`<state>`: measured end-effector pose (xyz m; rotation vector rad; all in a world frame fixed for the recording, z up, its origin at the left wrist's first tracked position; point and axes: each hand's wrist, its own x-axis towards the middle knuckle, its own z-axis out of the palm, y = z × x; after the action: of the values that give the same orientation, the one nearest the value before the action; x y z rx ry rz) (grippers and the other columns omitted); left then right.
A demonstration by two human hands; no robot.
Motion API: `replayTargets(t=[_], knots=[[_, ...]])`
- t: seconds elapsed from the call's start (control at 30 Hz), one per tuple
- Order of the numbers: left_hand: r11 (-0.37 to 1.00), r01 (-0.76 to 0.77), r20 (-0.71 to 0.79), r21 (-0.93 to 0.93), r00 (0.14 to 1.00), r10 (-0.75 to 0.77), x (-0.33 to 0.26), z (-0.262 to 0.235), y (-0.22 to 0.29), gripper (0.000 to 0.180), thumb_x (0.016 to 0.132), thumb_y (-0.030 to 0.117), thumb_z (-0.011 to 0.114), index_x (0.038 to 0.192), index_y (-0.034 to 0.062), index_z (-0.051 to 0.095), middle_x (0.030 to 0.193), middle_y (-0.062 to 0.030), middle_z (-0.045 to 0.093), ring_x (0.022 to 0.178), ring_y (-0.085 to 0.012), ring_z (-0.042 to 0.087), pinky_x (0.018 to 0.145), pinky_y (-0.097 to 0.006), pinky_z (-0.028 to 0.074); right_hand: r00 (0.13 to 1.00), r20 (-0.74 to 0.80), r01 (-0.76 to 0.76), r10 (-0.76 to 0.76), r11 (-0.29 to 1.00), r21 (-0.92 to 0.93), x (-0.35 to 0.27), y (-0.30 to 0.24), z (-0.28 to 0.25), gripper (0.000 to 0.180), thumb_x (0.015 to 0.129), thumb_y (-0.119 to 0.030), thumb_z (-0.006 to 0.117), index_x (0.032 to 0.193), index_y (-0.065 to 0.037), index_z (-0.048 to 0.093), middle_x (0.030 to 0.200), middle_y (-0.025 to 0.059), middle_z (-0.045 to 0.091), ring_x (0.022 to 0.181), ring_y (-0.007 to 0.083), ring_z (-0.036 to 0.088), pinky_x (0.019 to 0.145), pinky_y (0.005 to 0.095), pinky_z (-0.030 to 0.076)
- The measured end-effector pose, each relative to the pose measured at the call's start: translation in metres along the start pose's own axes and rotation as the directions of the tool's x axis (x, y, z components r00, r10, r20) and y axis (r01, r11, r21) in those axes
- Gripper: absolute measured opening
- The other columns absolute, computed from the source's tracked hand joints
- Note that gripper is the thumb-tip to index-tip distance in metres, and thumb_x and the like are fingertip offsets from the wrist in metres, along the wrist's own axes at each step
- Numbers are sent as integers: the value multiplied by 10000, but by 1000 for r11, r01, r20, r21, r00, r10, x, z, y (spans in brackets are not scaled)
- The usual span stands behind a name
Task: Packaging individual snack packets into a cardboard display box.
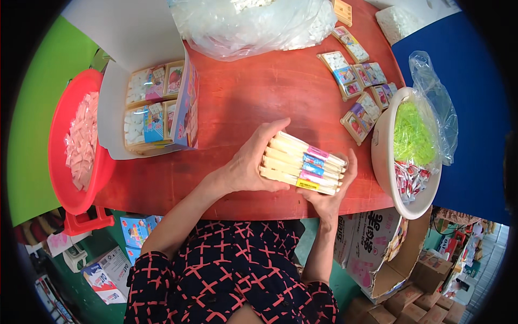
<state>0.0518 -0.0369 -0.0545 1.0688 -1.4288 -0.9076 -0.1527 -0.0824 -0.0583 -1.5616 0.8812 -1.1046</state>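
Head view shows a stack of flat rectangular packs (302,166) held over the near part of a red table (237,94), tilted down toward the right. The left hand (249,162) is clamped on the stack's left end, thumb along the far edge and fingers on the near side. The right hand (327,201) is closed around its right end and near corner, so the stack is gripped between both palms. The packs' edges are smooth, cream-coloured and ridged like shallow trays, crossed by pink, blue and yellow printed bands; seen edge-on, their contents are hard to make out.

Left of the hands stands an open white-lidded carton (190,121) of glossy printed card, with clear-topped packs of white pieces (144,124) inside. Beside it, a round red plastic basin (60,181) holds crinkled pale pink packets (82,143). At the far edge lies a thin, wrinkled translucent bag (253,32) of white pieces. To the right, similar packs (360,116) lie scattered at angles near a smooth white basin (384,175) containing bright green wrapped-looking pieces (413,135) and shiny red-and-silver sachets (411,181).
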Motion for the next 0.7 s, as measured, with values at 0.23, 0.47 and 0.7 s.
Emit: replayTargets(t=[0.23,0.47,0.7], knots=[[993,93,-92,-75,991,-100,-13,5,-18,1016,541,143,837,1373,58,260,1249,-159,399,1136,-267,451,943,-360,413,991,70,-109,113,992,-62,-7,13,0,1282,446,-354,909,1412,-72,114,1235,98,383,1144,215,435,975,356,378],[996,8,-31,91,999,-5,-13,4,-9,968,545,152,821,1351,57,292,1222,-164,426,1063,-292,483,910,-373,430,888,448,424,-104,558,-713,23,-78,-12,1149,446,-504,805,1355,-8,306,1357,230,351,1205,378,414,1053,472,288],[987,-32,-52,160,998,41,-17,9,-10,978,547,162,826,1357,53,289,1206,-182,440,1065,-324,486,909,-391,430,715,681,565,158,444,-695,48,-70,26,862,498,-166,797,1242,20,400,976,161,531,886,343,542,773,437,452]])
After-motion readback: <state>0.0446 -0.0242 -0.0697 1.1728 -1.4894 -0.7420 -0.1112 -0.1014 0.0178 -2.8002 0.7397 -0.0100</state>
